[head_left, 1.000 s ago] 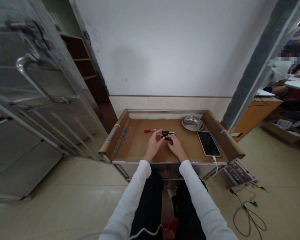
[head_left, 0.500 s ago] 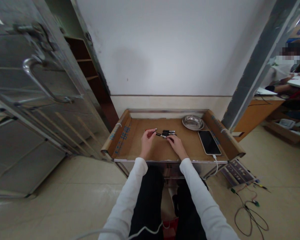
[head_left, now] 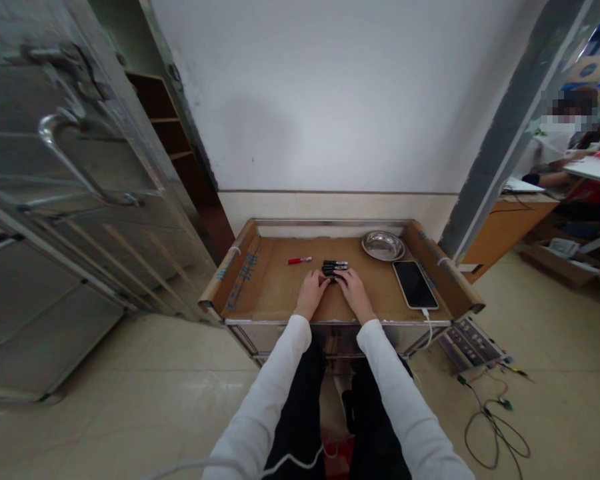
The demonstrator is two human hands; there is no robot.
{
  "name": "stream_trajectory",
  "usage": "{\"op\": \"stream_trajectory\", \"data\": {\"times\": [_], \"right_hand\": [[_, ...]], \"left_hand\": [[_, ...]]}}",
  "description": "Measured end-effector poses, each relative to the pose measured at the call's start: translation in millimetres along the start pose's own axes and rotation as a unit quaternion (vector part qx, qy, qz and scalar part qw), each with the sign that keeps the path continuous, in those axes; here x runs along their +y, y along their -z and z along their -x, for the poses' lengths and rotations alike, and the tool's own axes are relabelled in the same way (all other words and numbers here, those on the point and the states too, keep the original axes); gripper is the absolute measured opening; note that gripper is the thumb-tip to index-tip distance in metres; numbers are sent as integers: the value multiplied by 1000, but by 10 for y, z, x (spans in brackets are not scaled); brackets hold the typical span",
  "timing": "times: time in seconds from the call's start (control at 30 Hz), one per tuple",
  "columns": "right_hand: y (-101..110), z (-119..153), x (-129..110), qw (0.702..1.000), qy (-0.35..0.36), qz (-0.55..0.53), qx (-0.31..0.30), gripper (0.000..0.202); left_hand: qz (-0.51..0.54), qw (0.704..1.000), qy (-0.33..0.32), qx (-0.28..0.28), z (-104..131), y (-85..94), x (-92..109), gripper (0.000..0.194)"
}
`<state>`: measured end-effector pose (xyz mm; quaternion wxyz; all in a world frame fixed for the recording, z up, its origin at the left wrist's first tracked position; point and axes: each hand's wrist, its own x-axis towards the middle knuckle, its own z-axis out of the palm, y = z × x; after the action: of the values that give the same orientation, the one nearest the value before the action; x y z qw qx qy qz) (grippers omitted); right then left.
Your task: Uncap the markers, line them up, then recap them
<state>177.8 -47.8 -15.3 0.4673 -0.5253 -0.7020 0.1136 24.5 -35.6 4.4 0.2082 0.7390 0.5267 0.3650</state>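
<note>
On the cardboard-lined cart top [head_left: 275,293], several black markers [head_left: 335,265] lie side by side near the middle. My left hand [head_left: 311,293] and my right hand [head_left: 353,292] meet at the near edge of this row, fingers closed on the two ends of a black marker that they partly cover. A red marker [head_left: 299,261] with a pale end lies by itself to the left of the row, touched by neither hand.
A round metal dish [head_left: 383,246] stands at the back right of the cart, with a phone [head_left: 415,285] on a white cable in front of it. Raised cardboard sides border the top. Beyond, at the far right, a person sits by a table.
My left hand has moved right and nearer to me, uncovering the red marker. The black marker between my hands now lies against the row, and my hands are closer together.
</note>
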Motion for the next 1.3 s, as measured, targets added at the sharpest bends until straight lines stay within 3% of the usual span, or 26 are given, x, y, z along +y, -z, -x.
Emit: {"op": "stream_trajectory", "data": {"times": [0.2,0.33,0.43,0.63,0.93,1.13,1.3], "right_hand": [[-25,43,102,1000,9,24,-11,18],[-14,49,121,999,6,53,-12,13],[2,54,96,996,6,84,-18,14],[31,56,68,986,-51,155,34,15],[45,47,96,987,-85,123,57,21],[42,33,121,977,-113,160,88,20],[31,18,139,979,-105,157,70,24]], "left_hand": [[-25,999,-22,29,-5,-6,43,7],[-44,994,-90,-36,25,-16,54,8],[-64,991,-101,-58,15,-39,48,7],[-91,990,-99,-42,-34,-74,40,7],[-124,986,-101,37,-44,-106,-3,13],[-90,991,-89,43,-54,-160,-56,20],[-57,993,-93,34,-68,-169,-79,19]]}}
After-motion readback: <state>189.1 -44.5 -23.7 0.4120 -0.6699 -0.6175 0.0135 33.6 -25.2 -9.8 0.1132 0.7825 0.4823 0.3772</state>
